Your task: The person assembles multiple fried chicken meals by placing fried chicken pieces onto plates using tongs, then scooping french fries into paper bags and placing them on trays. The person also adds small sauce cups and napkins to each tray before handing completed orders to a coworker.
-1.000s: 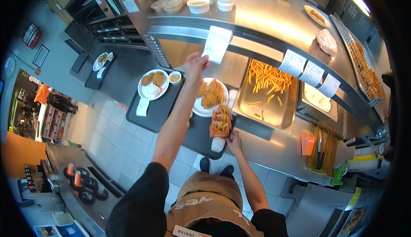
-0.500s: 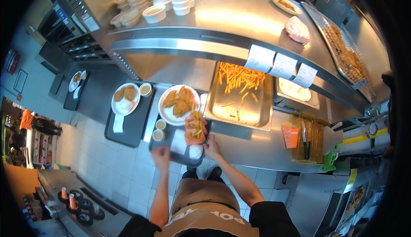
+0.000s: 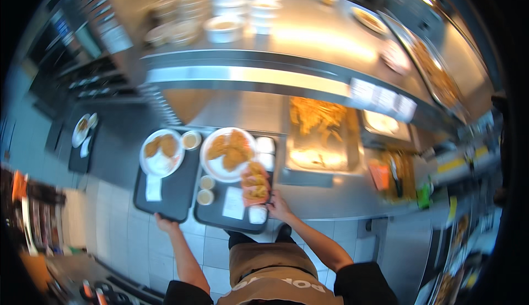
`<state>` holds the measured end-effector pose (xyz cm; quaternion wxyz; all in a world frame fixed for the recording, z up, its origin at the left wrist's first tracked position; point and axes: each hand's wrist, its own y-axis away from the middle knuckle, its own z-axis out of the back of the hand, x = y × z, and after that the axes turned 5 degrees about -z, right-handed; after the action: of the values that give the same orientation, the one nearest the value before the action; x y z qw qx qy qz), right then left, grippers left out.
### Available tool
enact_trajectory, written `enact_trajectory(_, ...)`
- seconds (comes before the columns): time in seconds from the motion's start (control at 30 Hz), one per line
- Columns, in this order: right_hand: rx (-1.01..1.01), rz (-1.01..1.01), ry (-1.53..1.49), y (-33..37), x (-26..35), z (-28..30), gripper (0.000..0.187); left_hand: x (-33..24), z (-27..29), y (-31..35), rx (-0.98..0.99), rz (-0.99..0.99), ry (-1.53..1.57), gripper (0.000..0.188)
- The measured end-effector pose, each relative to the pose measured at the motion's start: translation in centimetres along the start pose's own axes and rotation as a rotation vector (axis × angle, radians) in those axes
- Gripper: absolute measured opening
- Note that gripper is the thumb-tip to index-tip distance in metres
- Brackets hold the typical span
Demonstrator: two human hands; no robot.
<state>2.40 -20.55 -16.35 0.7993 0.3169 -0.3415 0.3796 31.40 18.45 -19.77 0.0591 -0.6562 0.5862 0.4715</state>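
Observation:
My left hand (image 3: 166, 224) is at the front edge of the left dark tray (image 3: 171, 201); its fingers look stretched out, though blurred. That tray bears a plate (image 3: 161, 165) with fried chicken and a white mound, a sauce cup (image 3: 191, 140) and a paper slip (image 3: 154, 187). My right hand (image 3: 279, 206) is closed on the right rim of the second dark tray (image 3: 212, 215). On it stand a plate of fried chicken (image 3: 230, 148), two small cups (image 3: 205, 197), a red carton of fries (image 3: 255, 183), white containers (image 3: 257, 214) and a paper slip (image 3: 233, 203).
Right of the trays, a steel pan (image 3: 322, 160) holds fries, beside a container of white food (image 3: 382, 121). A knife (image 3: 396, 175) lies in an amber bin. Overhead, a steel shelf (image 3: 308, 46) carries stacked lidded cups (image 3: 224, 28) and hanging paper slips (image 3: 380, 98). Another tray (image 3: 79, 159) sits far left.
My left hand has moved left from beside the second tray to the left tray's front edge. My right hand stays at the second tray's right side. The whole view has shifted.

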Motion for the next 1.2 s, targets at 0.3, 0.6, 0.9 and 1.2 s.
enact_trajectory(0.3, 0.242, -0.106, -0.351, -3.4, 6.7, -5.7, 0.048, -6.0, -1.0, -7.1, -0.169, -0.270, -0.034, 0.036)
enact_trajectory(0.6, 0.220, -0.104, -0.323, -7.8, 15.1, -16.2, 0.047, -15.4, -1.9, -20.8, -0.185, -0.312, -0.017, 0.034)
enact_trajectory(0.9, 0.220, -0.076, -0.416, -10.5, 21.4, -23.4, 0.052, -21.0, -2.7, -28.8, -0.333, -0.362, -0.068, 0.035)
enact_trajectory(1.2, 0.213, -0.058, -0.314, -13.9, 26.8, -31.2, 0.052, -24.0, -2.2, -35.6, -0.260, -0.337, -0.037, 0.034)
